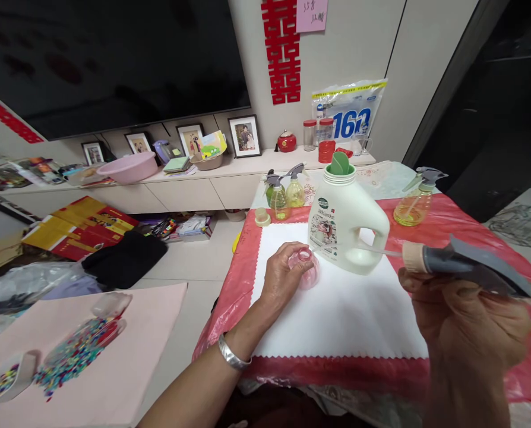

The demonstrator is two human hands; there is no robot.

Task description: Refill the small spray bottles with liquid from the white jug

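Note:
My left hand (285, 270) is closed around a small pink see-through spray bottle (310, 274), its neck uncovered and facing up, on a white cloth (337, 321). Out to the right, my right hand (470, 321) grips a grey spray nozzle (474, 261) with a beige collar. Its thin clear tube points left, passing in front of the jug's handle. Between the hands, a large pale-green detergent jug (348, 220) stands upright with its mouth uncapped. Something green (340, 163) rises from that mouth.
Spray bottles with yellowish liquid (280, 202) stand behind the cloth, and another spray bottle (414, 202) stands at the right. A beige cap (262, 217) lies by the cloth's far left corner. Scattered colourful beads (76, 351) cover part of a pink table (154, 321) at the left.

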